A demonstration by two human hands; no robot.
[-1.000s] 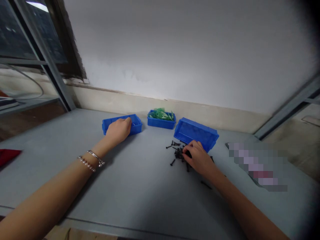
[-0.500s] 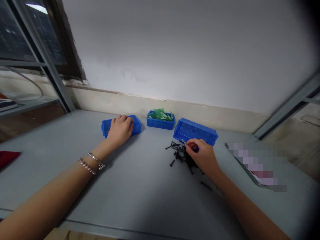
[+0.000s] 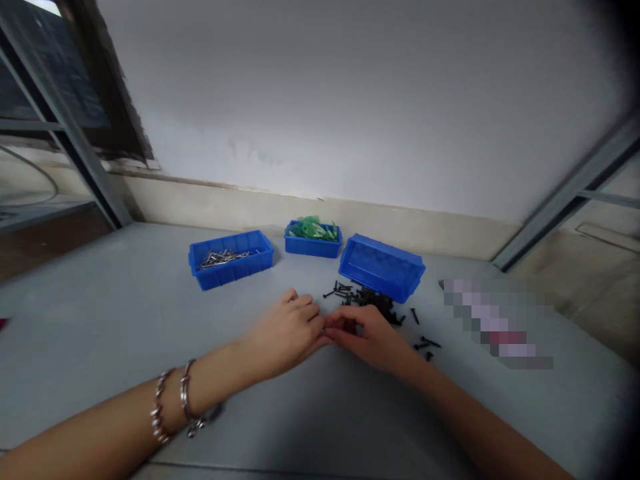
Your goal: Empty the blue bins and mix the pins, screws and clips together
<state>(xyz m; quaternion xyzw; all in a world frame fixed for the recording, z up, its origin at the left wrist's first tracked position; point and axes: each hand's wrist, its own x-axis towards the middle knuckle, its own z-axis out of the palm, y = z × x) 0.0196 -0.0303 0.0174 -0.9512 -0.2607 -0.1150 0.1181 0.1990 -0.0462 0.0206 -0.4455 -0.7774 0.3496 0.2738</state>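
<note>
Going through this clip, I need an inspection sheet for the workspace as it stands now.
Surface: grey tabletop, shadowed toward the front.
Job's things: left blue bin holding silver pins; middle blue bin holding green pieces; right blue bin tilted, opening forward; black screws piled before it, some strays rightward.
Clutter: pixelated flat item at right; red object cut off at left edge.
Hands: left hand and right hand meet at the fingers; whatever they hold is too small to tell.
Cables: thin cable-like curve, far left.
Surroundings: pale wall, window, metal frames both sides.
</note>
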